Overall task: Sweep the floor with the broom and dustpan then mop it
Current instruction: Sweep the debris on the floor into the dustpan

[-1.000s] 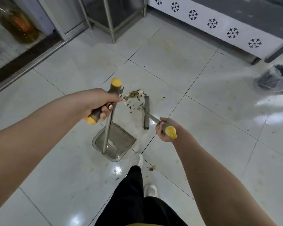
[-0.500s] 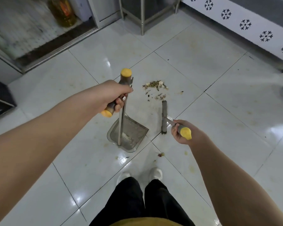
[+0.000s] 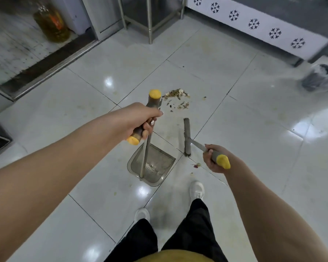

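I note the left hand wrapped tight round the dustpan handle, pan resting on the floor. Right hand fingers are clenched on the broom handle, its head just right of the pan; the debris pile lies farther off.

No readable text, labels or numbers.

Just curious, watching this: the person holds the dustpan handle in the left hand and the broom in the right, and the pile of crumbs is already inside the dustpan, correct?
Not quite. The head view shows the pile of crumbs on the floor tile beyond the dustpan, not inside it. The rest holds.
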Demonstrator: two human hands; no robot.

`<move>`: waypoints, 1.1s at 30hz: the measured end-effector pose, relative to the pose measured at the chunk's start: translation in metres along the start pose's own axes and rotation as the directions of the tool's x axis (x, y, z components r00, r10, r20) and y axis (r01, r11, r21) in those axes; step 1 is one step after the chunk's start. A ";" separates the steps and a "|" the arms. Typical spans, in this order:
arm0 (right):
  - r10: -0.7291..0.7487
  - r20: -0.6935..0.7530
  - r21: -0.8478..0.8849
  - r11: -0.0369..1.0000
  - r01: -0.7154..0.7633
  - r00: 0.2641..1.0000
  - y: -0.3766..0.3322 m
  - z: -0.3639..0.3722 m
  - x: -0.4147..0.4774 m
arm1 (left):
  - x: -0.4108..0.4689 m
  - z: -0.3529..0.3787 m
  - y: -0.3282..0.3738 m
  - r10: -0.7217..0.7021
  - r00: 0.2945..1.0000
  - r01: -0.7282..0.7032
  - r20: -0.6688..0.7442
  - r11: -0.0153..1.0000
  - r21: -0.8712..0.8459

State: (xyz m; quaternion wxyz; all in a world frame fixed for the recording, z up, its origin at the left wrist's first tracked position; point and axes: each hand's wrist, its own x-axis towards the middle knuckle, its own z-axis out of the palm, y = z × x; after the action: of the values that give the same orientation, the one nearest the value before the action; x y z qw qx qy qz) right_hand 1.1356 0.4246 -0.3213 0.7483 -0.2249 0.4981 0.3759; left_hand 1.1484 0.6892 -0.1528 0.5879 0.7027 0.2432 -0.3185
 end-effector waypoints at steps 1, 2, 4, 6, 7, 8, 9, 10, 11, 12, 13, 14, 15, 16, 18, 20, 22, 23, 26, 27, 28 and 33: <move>-0.025 -0.008 -0.044 0.999 0.025 1.000 0.013 0.000 -0.001 | -0.005 -0.003 -0.006 0.000 1.000 0.000 0.022 1.000 0.010; -0.045 -0.015 -0.062 0.997 0.044 0.999 0.028 0.000 -0.003 | -0.010 -0.007 -0.011 -0.004 0.999 0.003 0.041 1.000 0.017; -0.072 -0.031 -0.041 0.997 0.071 0.997 0.054 -0.005 -0.009 | -0.020 -0.012 -0.020 -0.007 0.998 0.004 0.068 0.999 0.040; -0.088 -0.046 -0.006 0.996 0.088 0.995 0.077 -0.019 -0.017 | -0.031 -0.017 -0.028 -0.005 0.996 -0.002 0.093 0.997 0.075; -0.095 -0.058 0.015 0.995 0.096 0.994 0.089 -0.028 -0.021 | -0.037 -0.018 -0.032 -0.008 0.994 -0.002 0.106 0.996 0.093; -0.101 -0.065 0.036 0.994 0.104 0.993 0.099 -0.037 -0.026 | -0.043 -0.020 -0.035 -0.013 0.993 0.001 0.115 0.994 0.105; -0.103 -0.070 0.053 0.993 0.107 0.992 0.107 -0.045 -0.030 | -0.048 -0.021 -0.039 -0.017 0.993 0.004 0.117 0.994 0.110; -0.101 -0.076 0.065 0.992 0.106 0.992 0.115 -0.051 -0.034 | -0.054 -0.022 -0.042 -0.021 0.992 0.007 0.121 0.993 0.115; -0.102 -0.079 0.076 0.991 0.108 0.992 0.122 -0.055 -0.038 | -0.059 -0.023 -0.045 -0.022 0.992 0.007 0.125 0.992 0.122; -0.106 -0.081 0.088 0.990 0.113 0.991 0.128 -0.059 -0.040 | -0.065 -0.023 -0.049 -0.022 0.992 0.005 0.128 0.991 0.131; -0.111 -0.088 0.107 0.987 0.120 0.990 0.133 -0.062 -0.041 | -0.070 -0.022 -0.052 -0.022 0.991 0.003 0.129 0.990 0.143; -0.114 -0.100 0.128 0.984 0.127 0.988 0.139 -0.063 -0.042 | -0.074 -0.021 -0.055 -0.024 0.991 0.003 0.131 0.988 0.154; -0.121 -0.115 0.144 0.980 0.137 0.986 0.145 -0.066 -0.043 | -0.078 -0.020 -0.059 -0.029 0.991 0.006 0.134 0.986 0.166; -0.128 -0.125 0.156 0.977 0.146 0.984 0.151 -0.071 -0.043 | -0.082 -0.019 -0.063 -0.034 0.990 0.009 0.140 0.984 0.179; -0.129 -0.135 0.184 0.971 0.153 0.982 0.164 -0.081 -0.046 | -0.087 -0.020 -0.070 -0.045 0.986 0.010 0.162 0.977 0.212; -0.117 -0.124 0.204 0.969 0.141 0.985 0.179 -0.090 -0.051 | -0.092 -0.024 -0.077 -0.059 0.980 0.012 0.189 0.971 0.241; -0.127 -0.126 0.214 0.965 0.152 0.984 0.195 -0.092 -0.055 | -0.094 -0.031 -0.083 -0.071 0.977 0.016 0.202 0.966 0.260; -0.138 -0.135 0.215 0.963 0.165 0.981 0.203 -0.090 -0.055 | -0.095 -0.036 -0.085 -0.080 0.975 0.020 0.209 0.962 0.273; -0.152 -0.160 0.233 0.954 0.187 0.975 0.231 -0.073 -0.049 | -0.092 -0.054 -0.089 -0.118 0.964 0.035 0.237 0.944 0.327; -0.158 -0.178 0.256 0.946 0.201 0.971 0.242 -0.064 -0.044 | -0.091 -0.063 -0.090 -0.129 0.960 0.035 0.250 0.936 0.350; -0.167 -0.185 0.284 0.934 0.215 0.969 0.251 -0.055 -0.038 | -0.088 -0.071 -0.090 -0.137 0.955 0.033 0.262 0.930 0.366; -0.206 -0.208 0.453 0.846 0.280 0.956 0.304 0.005 -0.001 | -0.070 -0.126 -0.095 -0.193 0.918 0.021 0.347 0.897 0.442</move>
State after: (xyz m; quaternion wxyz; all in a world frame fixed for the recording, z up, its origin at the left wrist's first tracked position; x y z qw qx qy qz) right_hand 0.8992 0.6150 -0.3073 0.7820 -0.1228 0.5981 0.1253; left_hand 1.0539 0.8336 -0.1519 0.4356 0.7242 0.0867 -0.5275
